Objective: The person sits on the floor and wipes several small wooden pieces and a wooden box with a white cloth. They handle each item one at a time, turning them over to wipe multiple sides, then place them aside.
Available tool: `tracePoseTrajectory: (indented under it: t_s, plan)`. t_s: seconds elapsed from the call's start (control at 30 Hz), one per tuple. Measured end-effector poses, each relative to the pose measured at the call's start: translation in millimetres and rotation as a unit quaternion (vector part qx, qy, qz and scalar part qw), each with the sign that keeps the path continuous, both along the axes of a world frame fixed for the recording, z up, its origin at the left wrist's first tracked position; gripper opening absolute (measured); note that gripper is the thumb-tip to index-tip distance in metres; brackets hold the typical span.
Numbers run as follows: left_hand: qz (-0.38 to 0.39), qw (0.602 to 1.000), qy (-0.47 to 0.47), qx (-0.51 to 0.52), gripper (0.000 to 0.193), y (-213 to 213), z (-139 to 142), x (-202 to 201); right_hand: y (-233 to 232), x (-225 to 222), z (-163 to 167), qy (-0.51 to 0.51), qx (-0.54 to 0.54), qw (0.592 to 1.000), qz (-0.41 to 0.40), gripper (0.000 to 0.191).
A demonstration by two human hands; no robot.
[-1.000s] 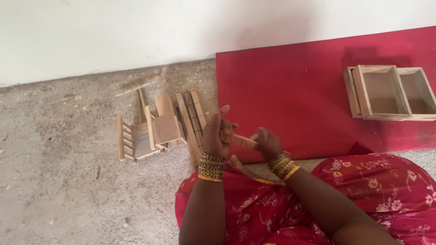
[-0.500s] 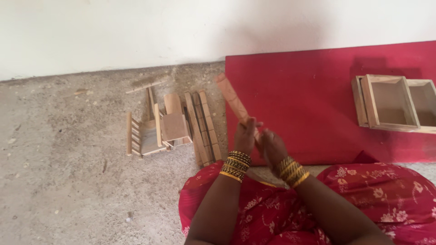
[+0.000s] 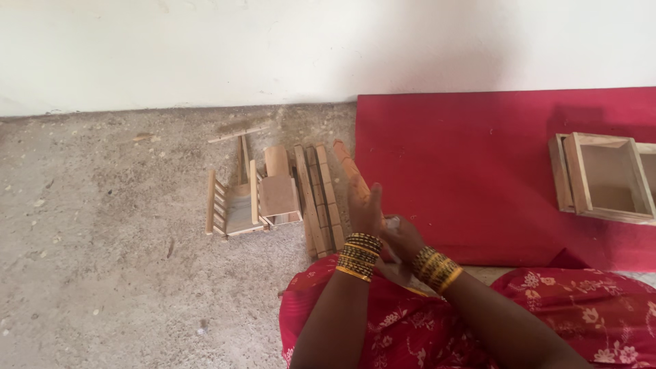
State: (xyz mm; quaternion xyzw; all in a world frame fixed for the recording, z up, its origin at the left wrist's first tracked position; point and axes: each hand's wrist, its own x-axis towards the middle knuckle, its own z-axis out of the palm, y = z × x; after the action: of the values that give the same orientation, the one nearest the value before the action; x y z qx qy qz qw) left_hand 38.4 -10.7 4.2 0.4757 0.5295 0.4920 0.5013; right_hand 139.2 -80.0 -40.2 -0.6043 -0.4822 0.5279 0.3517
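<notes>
The left hand (image 3: 365, 208) is swinging the wooden strip (image 3: 348, 167) flatter toward the floor-side mat edge, fingers pinching it; the right hand's (image 3: 400, 239) fingers: cannot tell.

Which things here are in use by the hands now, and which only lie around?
In use: left hand; right hand; long wooden strip held between them.
Lying about: pile of pale wooden slats and pieces; open wooden box frames; red mat; concrete floor.
</notes>
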Motion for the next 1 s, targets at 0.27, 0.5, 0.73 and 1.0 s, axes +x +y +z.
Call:
tracePoseTrajectory:
  t_s: [0.27,0.5,0.73,1.0]
  plan:
    - [-0.04,0.997,0.069,-0.02,0.067,-7.2,24.2,4.1,45.8,-41.4,-6.5,0.036,-0.035,0.999,-0.019,0.034]
    - [-0.083,0.968,0.177,-0.158,0.069,-20.9,87.4,-4.0,57.5,-76.2,1.6,-0.121,-0.021,0.992,-0.016,0.038]
    - [-0.07,0.982,0.144,-0.098,0.068,-16.2,83.0,0.0,56.3,-90.9,-2.1,-0.194,-0.004,0.979,0.054,0.053]
    - [-0.041,0.995,0.078,-0.044,0.066,-1.0,10.1,-2.7,44.1,-41.4,-13.1,-0.255,0.084,0.952,0.148,0.051]
